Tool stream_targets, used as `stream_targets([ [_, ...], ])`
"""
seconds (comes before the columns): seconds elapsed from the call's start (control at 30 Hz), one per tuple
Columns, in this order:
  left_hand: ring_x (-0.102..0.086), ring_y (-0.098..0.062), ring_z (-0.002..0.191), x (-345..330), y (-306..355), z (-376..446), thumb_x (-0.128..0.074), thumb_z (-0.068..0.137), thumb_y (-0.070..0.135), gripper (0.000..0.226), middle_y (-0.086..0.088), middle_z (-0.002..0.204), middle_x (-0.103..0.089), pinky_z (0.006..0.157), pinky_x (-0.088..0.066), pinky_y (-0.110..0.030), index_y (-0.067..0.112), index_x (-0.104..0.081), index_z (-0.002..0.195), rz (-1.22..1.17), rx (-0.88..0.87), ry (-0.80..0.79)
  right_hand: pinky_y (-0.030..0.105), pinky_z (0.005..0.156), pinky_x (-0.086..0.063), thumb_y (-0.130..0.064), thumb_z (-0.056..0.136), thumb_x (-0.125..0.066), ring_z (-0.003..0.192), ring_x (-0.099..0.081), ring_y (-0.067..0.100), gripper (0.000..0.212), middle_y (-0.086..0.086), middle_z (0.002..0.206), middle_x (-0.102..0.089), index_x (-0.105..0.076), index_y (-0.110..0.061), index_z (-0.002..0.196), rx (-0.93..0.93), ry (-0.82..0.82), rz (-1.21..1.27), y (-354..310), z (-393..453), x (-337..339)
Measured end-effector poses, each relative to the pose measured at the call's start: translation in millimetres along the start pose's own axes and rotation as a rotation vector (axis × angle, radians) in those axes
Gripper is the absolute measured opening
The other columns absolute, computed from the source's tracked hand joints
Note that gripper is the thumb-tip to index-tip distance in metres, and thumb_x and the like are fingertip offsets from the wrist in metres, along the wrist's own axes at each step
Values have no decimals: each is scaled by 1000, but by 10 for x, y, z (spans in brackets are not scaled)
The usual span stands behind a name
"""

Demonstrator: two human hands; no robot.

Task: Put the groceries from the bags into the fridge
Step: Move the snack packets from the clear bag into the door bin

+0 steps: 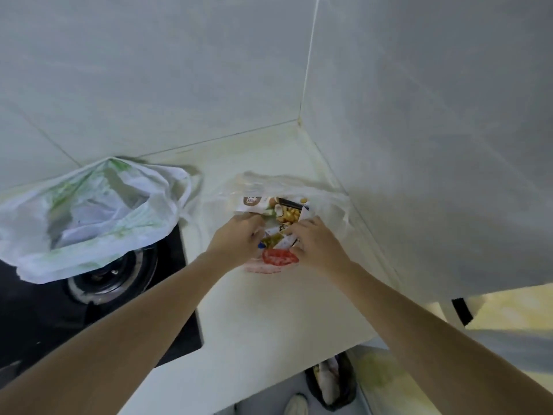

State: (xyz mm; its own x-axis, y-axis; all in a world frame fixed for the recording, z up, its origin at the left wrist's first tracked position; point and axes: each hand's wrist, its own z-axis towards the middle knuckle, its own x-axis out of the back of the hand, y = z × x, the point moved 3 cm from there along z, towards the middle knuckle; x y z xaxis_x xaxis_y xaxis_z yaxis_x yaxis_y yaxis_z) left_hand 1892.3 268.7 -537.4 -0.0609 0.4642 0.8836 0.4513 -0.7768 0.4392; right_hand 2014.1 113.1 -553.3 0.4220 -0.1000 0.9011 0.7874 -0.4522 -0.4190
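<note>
A thin white plastic bag (326, 199) with a red print lies open on the pale counter in the corner. Inside it show several printed food packets (287, 215). My left hand (236, 241) is at the bag's left side, fingers curled around the bag edge and a packet. My right hand (317, 244) is at the bag's right side, fingers closed on the packets. A second white bag with green print (89, 217) sits slumped on the stove at the left, its contents hidden. The fridge is out of view.
A black gas stove (113, 283) with a burner lies under the left bag. Tiled walls close the corner behind and to the right. The counter's front edge (269, 381) is near me; below it stand a black bin bag (332, 381) and a shoe.
</note>
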Motion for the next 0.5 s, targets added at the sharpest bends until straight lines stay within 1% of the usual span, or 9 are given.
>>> stream_targets([
  [0.1, -55, -25, 118, -217, -84, 71, -64, 93, 27, 31, 1, 127, -62, 86, -55, -44, 25, -64, 124, 96, 7, -76, 45, 88, -53, -19, 76, -85, 121, -50, 27, 50, -3, 125, -68, -69, -23, 124, 22, -5, -119, 64, 95, -147],
  [0.2, -51, -24, 119, -316, -127, 57, -73, 84, 37, 48, 0, 130, -59, 94, -52, -42, 26, -61, 129, 209, -22, -124, 44, 91, -49, -28, 76, -87, 124, -45, 27, 57, -4, 128, -61, -65, -30, 128, 15, -9, -265, 48, 102, -188],
  [0.3, -48, -23, 121, -345, -148, 30, -78, 77, 49, 65, 1, 131, -53, 98, -49, -40, 26, -56, 135, 268, -60, -139, 45, 94, -48, -34, 75, -87, 125, -43, 29, 60, -2, 128, -57, -64, -31, 131, 2, -16, -304, 28, 130, -181],
  [0.33, -47, -23, 121, -346, -157, 32, -78, 77, 49, 65, 2, 132, -52, 98, -49, -39, 26, -55, 135, 278, -66, -134, 45, 94, -49, -35, 75, -87, 125, -43, 30, 60, -1, 127, -56, -64, -30, 130, 0, -17, -317, 15, 145, -177],
  [0.4, -47, -21, 118, -334, -176, 50, -77, 80, 41, 59, 3, 130, -53, 94, -49, -36, 27, -56, 133, 269, -74, -110, 44, 90, -51, -33, 76, -85, 121, -45, 32, 55, 2, 122, -56, -66, -29, 127, -5, -3, -331, 1, 168, -160],
  [0.5, -50, -19, 111, -275, -213, 70, -76, 84, 32, 44, 4, 123, -56, 86, -44, -31, 25, -62, 125, 227, -72, -89, 42, 84, -53, -23, 75, -83, 113, -48, 32, 46, 3, 116, -56, -69, -25, 118, -20, 35, -296, 9, 191, -126],
])
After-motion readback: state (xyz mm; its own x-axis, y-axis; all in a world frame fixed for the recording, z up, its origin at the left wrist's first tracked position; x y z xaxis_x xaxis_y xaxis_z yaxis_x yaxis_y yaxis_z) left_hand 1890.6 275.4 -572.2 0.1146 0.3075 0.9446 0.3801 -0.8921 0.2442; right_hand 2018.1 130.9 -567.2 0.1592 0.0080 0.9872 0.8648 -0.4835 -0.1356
